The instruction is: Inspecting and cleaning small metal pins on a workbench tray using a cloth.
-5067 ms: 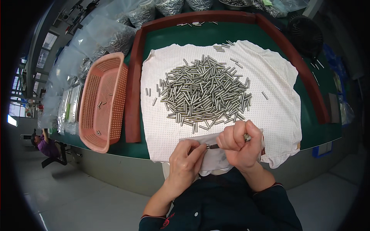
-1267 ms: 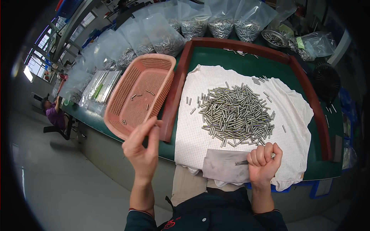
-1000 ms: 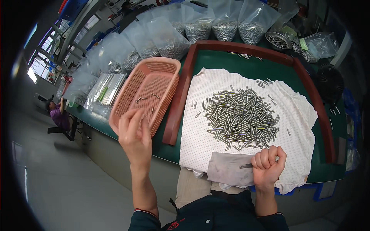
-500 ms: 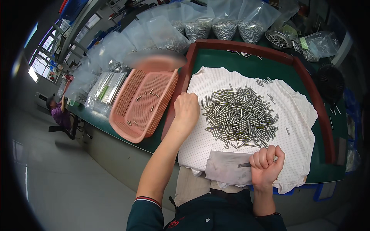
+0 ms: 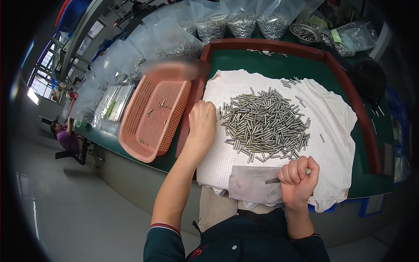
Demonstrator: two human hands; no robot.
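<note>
A heap of short, shiny metal pins [image 5: 266, 124] lies on a white dotted cloth [image 5: 331, 111]. My left hand [image 5: 203, 118] is a closed fist at the cloth's left edge, beside the heap and close to the wooden rail; its fingertips are turned down and hidden. At the near side of the heap, my right hand [image 5: 299, 179] is wrapped round a narrow metal tool. The tool's flat dark blade [image 5: 273, 180] points left over a grey cloth [image 5: 253, 185], and its pale end pokes out by the thumb.
A pink plastic basket [image 5: 159, 111] with a few pins stands left of the red-brown rail [image 5: 266, 43]. Clear bags of metal parts [image 5: 242, 24] line the back, near a metal bowl [image 5: 305, 34]. Loose pins [image 5: 290, 82] lie beyond the heap. Another person [image 5: 67, 137] sits far left.
The whole view has shifted slightly, so everything appears a little further left and up. Both hands stay closed in nearly the same places against the cloth.
</note>
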